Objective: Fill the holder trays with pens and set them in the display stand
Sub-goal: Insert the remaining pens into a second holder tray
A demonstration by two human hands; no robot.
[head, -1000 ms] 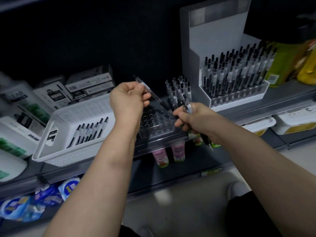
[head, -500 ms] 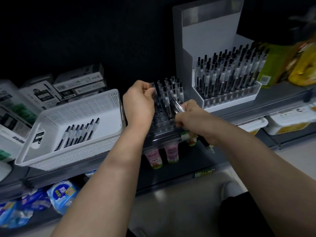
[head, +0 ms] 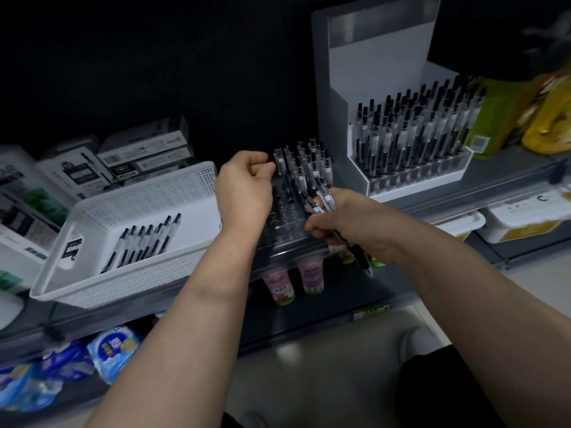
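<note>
The clear holder tray (head: 287, 220) sits at the shelf edge, rear rows filled, front holes empty; at its rear left one pen (head: 279, 163) stands nearly upright, long axis aimed down into a hole, its top seemingly pinched by the curled fingers of the left hand (head: 244, 186). Over the tray's right front the right hand (head: 349, 220) clamps a bundle of pens (head: 324, 200) lying slantwise, tips toward the person; it is nearer the empty holes; the display stand (head: 380, 57) rises right of the tray.
</note>
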